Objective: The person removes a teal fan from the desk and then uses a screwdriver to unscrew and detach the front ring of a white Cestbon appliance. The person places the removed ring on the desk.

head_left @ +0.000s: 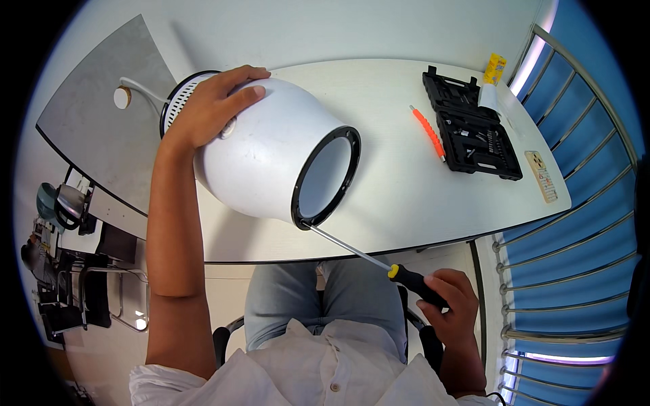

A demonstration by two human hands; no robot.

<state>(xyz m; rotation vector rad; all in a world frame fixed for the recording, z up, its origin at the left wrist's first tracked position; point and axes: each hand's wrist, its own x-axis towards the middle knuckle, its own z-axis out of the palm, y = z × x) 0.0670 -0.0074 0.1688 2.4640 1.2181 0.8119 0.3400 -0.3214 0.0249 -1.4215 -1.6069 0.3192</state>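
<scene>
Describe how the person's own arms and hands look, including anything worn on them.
The left hand and right hand are both ungloved, with no jewellery or markings visible on either. Both forearms are bare. On the left arm, a whitish sleeve stops above the elbow, its fabric loosely bunched; it matches the light, buttoned shirt.

White housing [264, 159]: barrel-shaped, on its side on table [393, 203], black rim [356, 152] facing lower right (slotted band opposite).
Screwdriver [352, 249]: slanted, black-and-yellow handle, tip at rim's bottom.
</scene>
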